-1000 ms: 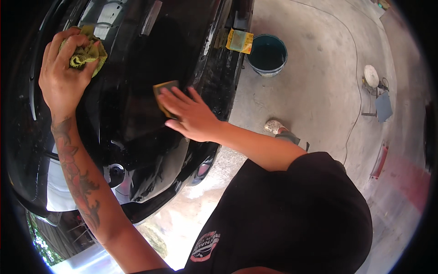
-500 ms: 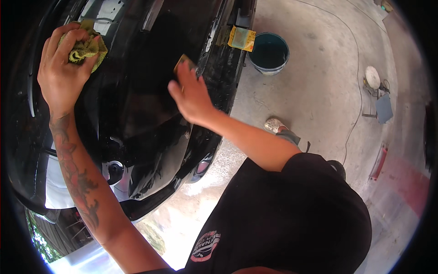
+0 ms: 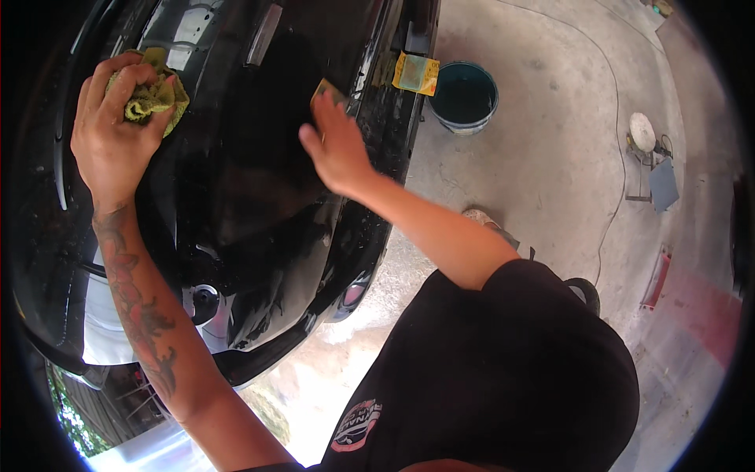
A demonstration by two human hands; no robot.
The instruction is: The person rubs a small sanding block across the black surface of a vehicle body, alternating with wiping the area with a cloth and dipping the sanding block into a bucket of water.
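My left hand [image 3: 118,138] is closed around a crumpled yellow-green cloth [image 3: 161,102], above the wet black car body [image 3: 259,181]. To its right, my right hand [image 3: 340,145] lies fairly flat on the black panel, slightly blurred. Under its fingers is a small yellow-tan piece of sandpaper [image 3: 322,85], pressed to the paint; only its edge shows past the fingertips. A yellow sheet with a pale middle [image 3: 416,73] rests on the car's right edge, beyond the right hand.
A dark bucket of water [image 3: 464,94] stands on the concrete floor [image 3: 543,141] beside the car. A cable [image 3: 617,157] runs across that floor. Farther right are a small stand with a round pale top [image 3: 642,132] and a grey panel [image 3: 664,186].
My right hand has slid slightly up and right over the panel with the sandpaper. The left hand and cloth sit a little lower and farther right in the view, which has itself shifted slightly.
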